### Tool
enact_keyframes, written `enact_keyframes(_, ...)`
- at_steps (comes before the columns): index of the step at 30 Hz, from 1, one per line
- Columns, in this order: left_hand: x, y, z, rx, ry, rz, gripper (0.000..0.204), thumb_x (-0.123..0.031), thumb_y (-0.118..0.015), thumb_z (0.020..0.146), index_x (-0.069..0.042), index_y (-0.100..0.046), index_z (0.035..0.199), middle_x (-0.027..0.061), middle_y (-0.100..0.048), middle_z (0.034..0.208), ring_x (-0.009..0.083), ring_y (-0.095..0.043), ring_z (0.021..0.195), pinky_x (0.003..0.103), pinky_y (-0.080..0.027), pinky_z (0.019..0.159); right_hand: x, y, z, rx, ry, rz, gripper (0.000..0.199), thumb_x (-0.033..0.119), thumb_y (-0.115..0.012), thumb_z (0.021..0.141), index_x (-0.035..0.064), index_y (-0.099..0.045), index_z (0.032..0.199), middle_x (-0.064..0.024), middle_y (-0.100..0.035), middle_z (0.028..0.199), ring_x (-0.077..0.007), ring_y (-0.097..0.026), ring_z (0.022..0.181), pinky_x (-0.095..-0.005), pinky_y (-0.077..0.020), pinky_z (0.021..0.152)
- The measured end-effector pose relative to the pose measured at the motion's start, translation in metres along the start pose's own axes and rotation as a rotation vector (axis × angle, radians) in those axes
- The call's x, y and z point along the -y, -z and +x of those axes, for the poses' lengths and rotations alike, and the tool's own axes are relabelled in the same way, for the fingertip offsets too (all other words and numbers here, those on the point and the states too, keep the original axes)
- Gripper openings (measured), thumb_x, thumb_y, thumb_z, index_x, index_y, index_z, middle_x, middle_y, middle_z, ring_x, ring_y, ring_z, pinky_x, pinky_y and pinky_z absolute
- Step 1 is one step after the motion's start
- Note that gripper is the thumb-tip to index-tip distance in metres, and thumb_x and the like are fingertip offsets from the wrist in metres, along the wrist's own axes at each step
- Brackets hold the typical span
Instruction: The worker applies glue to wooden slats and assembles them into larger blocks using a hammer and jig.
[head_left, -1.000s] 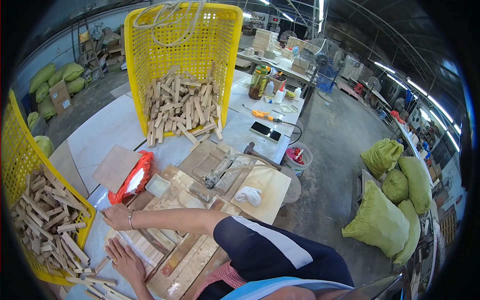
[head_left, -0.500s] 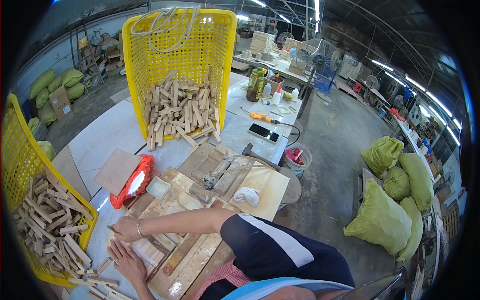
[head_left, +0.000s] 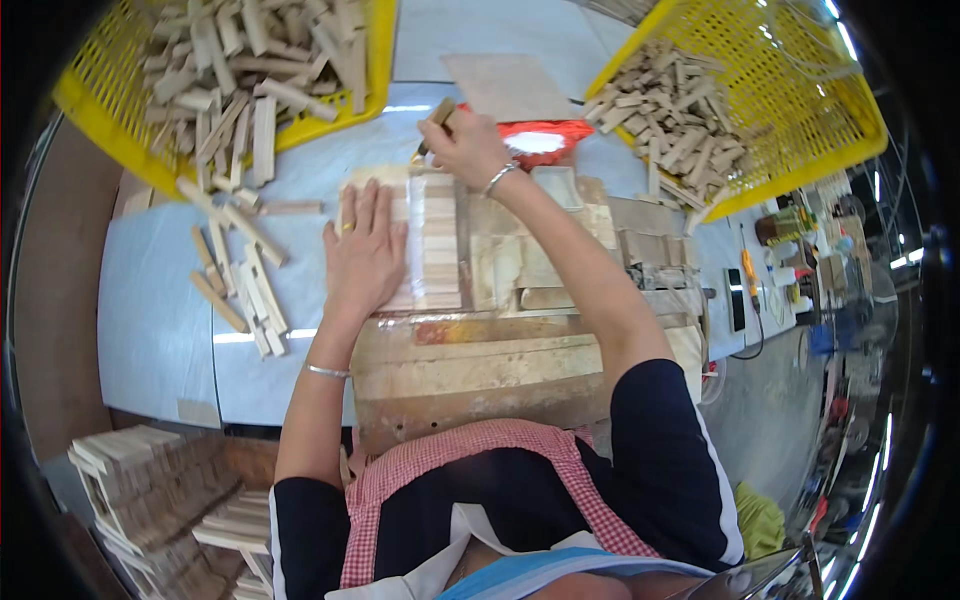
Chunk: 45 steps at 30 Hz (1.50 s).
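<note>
My left hand (head_left: 365, 255) lies flat, its fingers stretched over the left part of a panel of light and dark wood strips (head_left: 438, 245) laid side by side. A clear shiny band runs across the strips beside it. Beyond the panel's far edge, my right hand (head_left: 467, 148) is closed round a small wooden-handled tool (head_left: 440, 112). The tool's working end is small and partly hidden, so its exact kind cannot be made out. Under the panel is a worn wooden work board (head_left: 470, 370). Close by the right hand are a red plastic bag (head_left: 580, 130) and a whitish square dish (head_left: 557, 187).
Yellow baskets (head_left: 88, 95) of wood sticks stand at far left and far right. Loose sticks (head_left: 240, 275) lie left of the panel. A flat square board (head_left: 508, 85) lies beyond the red bag. Stacked wood pieces (head_left: 150, 490) stand lower left; a phone (head_left: 736, 300) lies at right.
My view has swung left and down onto the work. My right hand, earlier just beyond the left hand, is now farther right beside the red bag, still holding the tool. My left hand stays flat.
</note>
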<state>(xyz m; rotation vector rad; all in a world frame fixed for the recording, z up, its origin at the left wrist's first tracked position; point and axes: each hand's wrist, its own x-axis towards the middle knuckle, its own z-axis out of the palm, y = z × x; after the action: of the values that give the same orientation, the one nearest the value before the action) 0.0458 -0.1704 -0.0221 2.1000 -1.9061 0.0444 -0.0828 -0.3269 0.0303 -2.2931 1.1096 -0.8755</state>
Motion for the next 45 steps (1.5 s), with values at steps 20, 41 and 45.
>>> enact_keyframes(20, 0.003, -0.004, -0.004, -0.065, -0.032, 0.005, 0.049, -0.034, -0.035, 0.097, -0.007, -0.038, 0.139, 0.0078, -0.034, 0.147, 0.0274, -0.026, 0.138, 0.053, -0.031, 0.101, 0.006, -0.002, -0.042, 0.191, -0.01, 0.197, 0.028, 0.023, -0.059, 0.092, -0.0046, -0.064, 0.093, -0.0069, -0.066, 0.077, -0.0104, -0.064, 0.064, -0.0235, -0.0528, 0.057)
enact_keyframes(41, 0.0, -0.002, -0.009, -0.05, -0.032, 0.014, 0.049, -0.033, -0.035, 0.097, -0.007, -0.039, 0.138, 0.0082, -0.033, 0.147, 0.0287, -0.027, 0.137, 0.054, -0.031, 0.1, 0.005, -0.001, -0.026, 0.335, -0.061, 0.013, 0.031, 0.026, -0.059, 0.09, -0.0042, -0.063, 0.083, -0.0103, -0.064, 0.063, -0.0136, -0.063, 0.056, -0.0276, -0.0508, 0.052)
enact_keyframes(45, -0.002, -0.006, -0.007, -0.036, -0.041, 0.0, 0.049, -0.033, -0.035, 0.097, -0.008, -0.039, 0.138, 0.0079, -0.033, 0.147, 0.0284, -0.026, 0.138, 0.054, -0.031, 0.101, -0.018, -0.021, -0.015, 0.089, 0.259, -0.232, 0.027, 0.025, -0.059, 0.088, -0.0014, -0.063, 0.085, -0.013, -0.062, 0.062, -0.0232, -0.063, 0.055, -0.0307, -0.049, 0.051)
